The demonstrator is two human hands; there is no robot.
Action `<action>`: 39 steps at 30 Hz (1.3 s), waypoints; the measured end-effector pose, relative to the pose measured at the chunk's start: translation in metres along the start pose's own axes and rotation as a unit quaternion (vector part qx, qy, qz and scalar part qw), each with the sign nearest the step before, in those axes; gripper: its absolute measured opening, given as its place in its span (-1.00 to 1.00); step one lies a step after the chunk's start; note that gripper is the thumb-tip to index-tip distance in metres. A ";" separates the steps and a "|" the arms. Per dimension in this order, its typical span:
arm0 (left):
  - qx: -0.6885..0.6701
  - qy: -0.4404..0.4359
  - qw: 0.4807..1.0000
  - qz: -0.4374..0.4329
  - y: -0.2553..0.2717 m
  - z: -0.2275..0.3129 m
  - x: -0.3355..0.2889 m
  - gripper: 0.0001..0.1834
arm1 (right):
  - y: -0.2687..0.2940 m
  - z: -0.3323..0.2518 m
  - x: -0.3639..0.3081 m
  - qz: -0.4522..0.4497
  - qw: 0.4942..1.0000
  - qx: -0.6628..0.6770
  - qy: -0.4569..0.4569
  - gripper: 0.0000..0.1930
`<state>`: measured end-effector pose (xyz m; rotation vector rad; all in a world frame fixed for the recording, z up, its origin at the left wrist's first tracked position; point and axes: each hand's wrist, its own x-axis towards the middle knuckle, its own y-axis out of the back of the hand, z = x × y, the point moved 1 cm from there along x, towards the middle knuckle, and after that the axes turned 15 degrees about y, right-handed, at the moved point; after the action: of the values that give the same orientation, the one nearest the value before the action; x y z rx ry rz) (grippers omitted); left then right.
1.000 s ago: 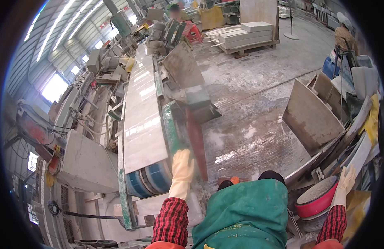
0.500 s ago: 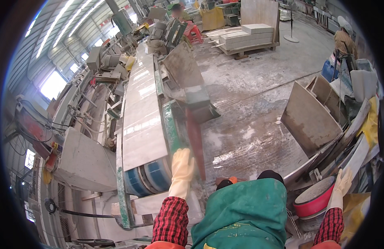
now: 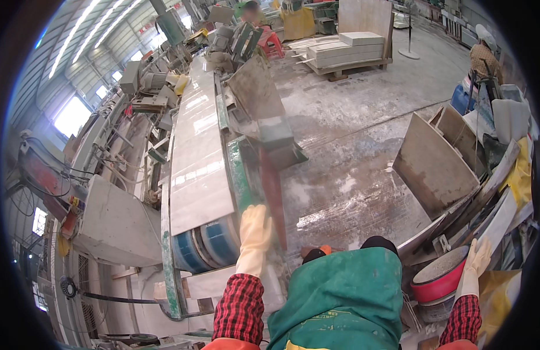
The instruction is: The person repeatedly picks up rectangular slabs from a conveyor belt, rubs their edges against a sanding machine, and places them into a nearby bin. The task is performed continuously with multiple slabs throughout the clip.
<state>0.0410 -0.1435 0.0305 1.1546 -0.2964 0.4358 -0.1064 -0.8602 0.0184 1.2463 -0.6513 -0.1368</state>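
A long pale polished stone slab [image 3: 201, 157] lies on a belt conveyor with a green frame [image 3: 239, 169]. Blue-banded rollers [image 3: 209, 248] show under its near end. My left hand [image 3: 255, 236], in a cream rubber glove, rests at the frame's near right corner, fingers stretched out and holding nothing. At the far right, my right hand [image 3: 477, 259], gloved the same way, hangs beside a round red-rimmed tub [image 3: 440, 277] with its fingers apart. Whether it touches the tub or the boards behind cannot be told. A green apron [image 3: 340, 291] covers my lap.
Brown boards [image 3: 436, 163] lean on the right, near white jugs [image 3: 511, 119]. Ahead, stone blocks [image 3: 347, 52] sit on a pallet. A person [image 3: 486, 55] is at the far right, another [image 3: 252, 14] beyond the machine. A grey bin [image 3: 124, 224] stands left of the conveyor.
The view has shifted slightly. Both hands stay in nearly the same places, and I see no clear movement of the slab.
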 end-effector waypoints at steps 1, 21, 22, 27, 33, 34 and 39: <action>-0.005 -0.004 1.000 0.004 0.000 0.001 0.002 -0.66 | 0.002 -0.002 -0.001 0.000 1.000 0.000 0.000 -0.41; -0.088 0.021 0.995 0.037 0.004 -0.008 -0.004 -0.75 | 0.012 0.012 0.011 -0.082 0.962 0.181 -0.189 -0.11; -0.093 0.033 0.995 0.021 0.005 -0.007 -0.005 -0.74 | 0.000 0.023 0.015 -0.065 0.960 0.184 -0.200 -0.08; -0.136 0.039 0.989 0.031 0.006 -0.022 -0.010 -0.72 | -0.004 0.018 -0.002 -0.125 0.959 0.169 -0.192 -0.06; -0.158 0.064 0.985 0.017 0.009 -0.036 -0.016 -0.66 | 0.031 -0.037 -0.008 -0.160 0.929 0.214 -0.257 -0.05; -0.157 0.067 0.985 0.023 0.010 -0.041 -0.017 -0.65 | 0.055 -0.062 -0.012 -0.177 0.927 0.167 -0.285 -0.05; -0.346 0.219 0.910 -0.060 -0.026 -0.057 -0.018 -0.69 | 0.047 -0.032 -0.007 -0.096 0.953 0.167 -0.234 -0.27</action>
<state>0.0382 -0.1029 -0.0201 0.3574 0.0253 0.4196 -0.1068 -0.8141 0.0532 1.6230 -0.9909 -0.5127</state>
